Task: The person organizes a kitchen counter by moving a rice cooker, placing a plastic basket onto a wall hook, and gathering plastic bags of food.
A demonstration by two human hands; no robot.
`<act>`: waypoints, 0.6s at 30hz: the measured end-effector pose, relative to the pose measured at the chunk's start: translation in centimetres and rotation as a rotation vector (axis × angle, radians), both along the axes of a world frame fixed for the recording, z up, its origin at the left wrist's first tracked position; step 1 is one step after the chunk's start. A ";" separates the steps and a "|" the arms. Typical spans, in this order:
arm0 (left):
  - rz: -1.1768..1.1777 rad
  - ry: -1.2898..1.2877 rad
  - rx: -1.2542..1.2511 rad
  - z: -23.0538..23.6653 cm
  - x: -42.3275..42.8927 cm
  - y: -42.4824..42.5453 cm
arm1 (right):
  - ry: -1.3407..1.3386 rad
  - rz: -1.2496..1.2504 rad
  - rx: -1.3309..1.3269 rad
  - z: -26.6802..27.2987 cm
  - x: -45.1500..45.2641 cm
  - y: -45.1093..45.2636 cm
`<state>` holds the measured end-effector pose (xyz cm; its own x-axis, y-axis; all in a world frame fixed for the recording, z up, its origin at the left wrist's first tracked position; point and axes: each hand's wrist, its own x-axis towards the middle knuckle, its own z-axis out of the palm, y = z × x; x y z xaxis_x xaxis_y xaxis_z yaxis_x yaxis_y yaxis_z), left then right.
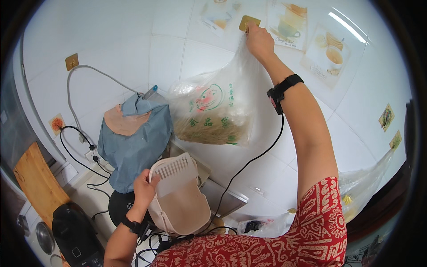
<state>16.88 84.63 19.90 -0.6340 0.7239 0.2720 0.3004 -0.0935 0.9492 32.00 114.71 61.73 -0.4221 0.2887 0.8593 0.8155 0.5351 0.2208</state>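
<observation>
My right hand (261, 41) is raised to a gold adhesive wall hook (245, 20), its fingers closed around the gathered top of a clear plastic bag (213, 110). Green printing and a smiling face mark the bag, and something thin and tan fills its lower part. Whether the bag's handles sit on the hook is hidden by my fingers. My left hand (145, 188) grips the rim of a beige plastic basket (183, 203) with a slotted side. The basket is tilted, and its visible inside holds nothing.
A blue-grey cloth cover (140, 133) drapes over an object left of the bag. Black cords (95, 180) run to a wall socket (90, 156). A wooden board (40, 183) and a black appliance (76, 233) stand at left. Another plastic bag (362, 183) hangs at right.
</observation>
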 end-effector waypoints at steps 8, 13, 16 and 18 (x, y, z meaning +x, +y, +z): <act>-0.009 0.071 -0.034 4.7 0.2 -0.5 | -0.220 0.437 -0.292 -13.0 5.6 -8.5; -0.112 -0.035 0.098 7.8 1.9 2.0 | -0.340 0.370 -0.943 -24.6 12.3 -14.8; -0.164 -0.151 0.173 8.0 2.9 3.1 | -0.309 0.237 -1.200 -29.3 15.0 -16.6; -0.229 -0.244 0.168 9.9 3.8 3.1 | -0.267 0.141 -1.296 -30.1 16.5 -17.6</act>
<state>20.68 87.73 29.78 -0.5221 0.8123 0.2598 0.0204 -0.2927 0.9560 48.48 97.07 31.61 -0.6276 0.7700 -0.1154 0.7476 0.5545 -0.3655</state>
